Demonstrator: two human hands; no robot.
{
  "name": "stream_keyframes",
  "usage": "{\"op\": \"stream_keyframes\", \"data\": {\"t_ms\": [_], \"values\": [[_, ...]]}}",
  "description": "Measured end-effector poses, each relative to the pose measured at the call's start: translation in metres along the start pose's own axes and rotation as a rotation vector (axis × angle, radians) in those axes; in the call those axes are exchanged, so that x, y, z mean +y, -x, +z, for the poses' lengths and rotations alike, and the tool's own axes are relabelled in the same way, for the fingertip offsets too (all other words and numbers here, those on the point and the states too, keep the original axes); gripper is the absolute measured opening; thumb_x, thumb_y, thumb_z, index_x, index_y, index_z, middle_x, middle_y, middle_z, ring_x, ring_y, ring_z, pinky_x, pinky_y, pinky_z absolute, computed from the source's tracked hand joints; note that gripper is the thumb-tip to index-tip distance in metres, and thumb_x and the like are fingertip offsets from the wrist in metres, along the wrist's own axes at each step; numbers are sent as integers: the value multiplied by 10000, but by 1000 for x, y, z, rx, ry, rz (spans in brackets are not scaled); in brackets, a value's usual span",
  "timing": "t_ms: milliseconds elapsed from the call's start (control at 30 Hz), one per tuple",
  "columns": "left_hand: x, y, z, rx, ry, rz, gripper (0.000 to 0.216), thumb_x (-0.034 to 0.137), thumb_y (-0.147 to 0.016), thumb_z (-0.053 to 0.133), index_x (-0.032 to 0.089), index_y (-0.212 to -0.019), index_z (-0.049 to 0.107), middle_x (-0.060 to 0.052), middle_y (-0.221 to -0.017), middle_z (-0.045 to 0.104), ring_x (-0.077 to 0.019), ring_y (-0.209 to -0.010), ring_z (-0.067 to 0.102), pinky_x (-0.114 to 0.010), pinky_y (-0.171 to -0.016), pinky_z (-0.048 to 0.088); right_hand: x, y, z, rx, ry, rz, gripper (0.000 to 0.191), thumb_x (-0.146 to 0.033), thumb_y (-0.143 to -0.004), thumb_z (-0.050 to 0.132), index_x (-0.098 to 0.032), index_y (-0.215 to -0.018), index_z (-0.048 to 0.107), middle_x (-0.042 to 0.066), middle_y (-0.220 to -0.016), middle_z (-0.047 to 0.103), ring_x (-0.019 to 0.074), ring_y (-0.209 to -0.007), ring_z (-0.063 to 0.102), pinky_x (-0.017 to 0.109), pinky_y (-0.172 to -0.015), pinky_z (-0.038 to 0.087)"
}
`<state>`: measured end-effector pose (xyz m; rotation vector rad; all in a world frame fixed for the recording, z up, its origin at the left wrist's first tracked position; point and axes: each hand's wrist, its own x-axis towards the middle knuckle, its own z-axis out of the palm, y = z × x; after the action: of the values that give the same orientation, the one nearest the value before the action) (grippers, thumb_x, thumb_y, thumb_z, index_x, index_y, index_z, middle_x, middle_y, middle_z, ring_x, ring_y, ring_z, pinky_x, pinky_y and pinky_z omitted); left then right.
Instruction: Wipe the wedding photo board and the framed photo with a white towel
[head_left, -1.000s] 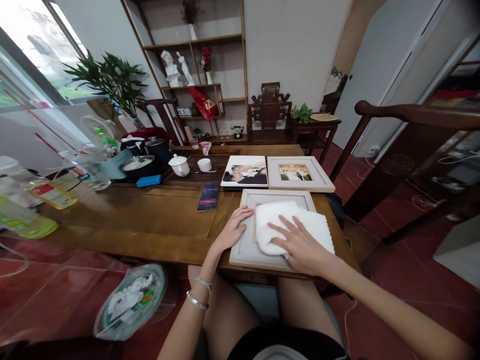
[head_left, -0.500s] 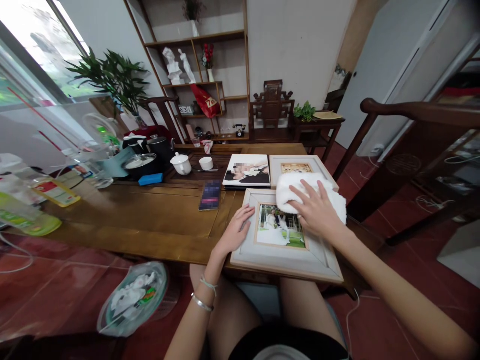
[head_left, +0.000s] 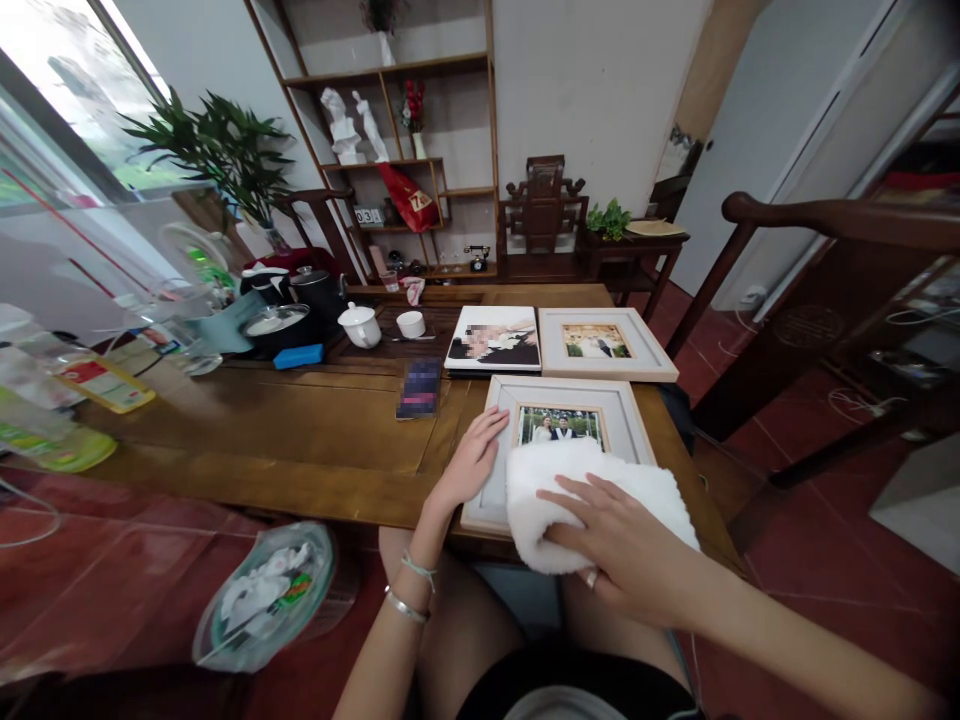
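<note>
A pale picture frame (head_left: 491, 500) with a photo of a couple outdoors lies flat at the table's near edge. My left hand (head_left: 471, 458) rests on its left border, fingers stretched out. A folded white towel (head_left: 551, 470) covers the lower right of the frame and part of the photo. My right hand (head_left: 611, 540) grips the towel, thumb side tucked at its near fold. Behind lie a second pale picture frame (head_left: 652, 350) and a photo album (head_left: 491, 340) with a couple on its cover. A phone (head_left: 418, 390) lies to the left of my left hand.
Along the table's (head_left: 337, 430) far left stand a white lidded teapot (head_left: 361, 326), a small white cup (head_left: 411, 323), a blue sponge (head_left: 298, 356) and several bottles. A lined waste bin (head_left: 262, 600) stands on the floor at left. A wooden chair (head_left: 795, 320) is at right.
My right hand has drawn the towel from the frame's far right corner toward me, uncovering the photo's upper part and the second frame. My left hand has stayed on the left border.
</note>
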<state>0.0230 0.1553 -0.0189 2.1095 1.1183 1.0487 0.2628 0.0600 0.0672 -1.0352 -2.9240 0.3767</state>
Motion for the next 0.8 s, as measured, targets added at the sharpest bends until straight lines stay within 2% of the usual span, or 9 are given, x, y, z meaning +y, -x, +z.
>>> {"op": "stream_keyframes", "data": {"t_ms": [200, 267, 367, 500, 600, 700, 800], "values": [[-1, 0, 0, 8, 50, -11, 379, 242, -942, 418, 219, -1297, 547, -88, -1390, 510, -229, -1365, 343, -498, -1154, 228, 34, -38, 9, 135, 252, 304, 502, -105, -747, 534, -187, -1240, 576, 150, -1459, 394, 408, -1359, 252, 619, -1071, 173], [-1, 0, 0, 16, 65, -16, 373, 254, -951, 401, 213, -1288, 556, -90, -1388, 513, -225, -1362, 348, -494, -1154, 230, 30, -53, 8, 135, 280, 316, 501, -111, -758, 536, -170, -1254, 570, 178, -1445, 403, 421, -1350, 263, 616, -1064, 185], [-2, 0, 0, 34, 88, -10, 373, 276, -960, 380, 203, -1272, 570, -98, -1379, 519, -224, -1352, 365, -484, -1153, 239, 2, -64, 14, 103, 247, 237, 424, -160, -805, 519, -167, -1221, 595, 194, -1410, 440, 425, -1317, 324, 591, -1047, 240], [-4, -1, -1, 42, 104, 6, 368, 302, -951, 405, 210, -1259, 584, -104, -1360, 536, -235, -1340, 386, -479, -1139, 271, -36, -53, 33, 151, 214, 7, 319, -209, -859, 475, -162, -1132, 634, 180, -1422, 419, 419, -1324, 309, 559, -1060, 237], [-3, -1, -1, 40, 93, 4, 378, 294, -957, 384, 204, -1273, 571, -105, -1368, 528, -225, -1345, 381, -475, -1144, 261, -38, -33, 38, 167, 210, -86, 285, -202, -842, 496, -176, -1081, 649, 154, -1425, 421, 399, -1326, 312, 539, -1065, 239], [-1, 0, -1, 25, 58, -25, 375, 277, -951, 403, 197, -1281, 562, -104, -1375, 521, -218, -1348, 374, -477, -1151, 247, -20, -11, 20, 116, 204, 12, 344, -120, -763, 515, -213, -1068, 647, 117, -1331, 527, 345, -1237, 445, 485, -989, 351], [0, 0, 0, 18, 34, -23, 374, 267, -930, 452, 206, -1283, 560, -100, -1381, 516, -223, -1353, 365, -482, -1149, 250, 12, 5, -13, 36, 288, 253, 402, -48, -713, 467, -207, -1035, 648, 115, -1078, 653, 270, -934, 615, 400, -783, 450]]}}
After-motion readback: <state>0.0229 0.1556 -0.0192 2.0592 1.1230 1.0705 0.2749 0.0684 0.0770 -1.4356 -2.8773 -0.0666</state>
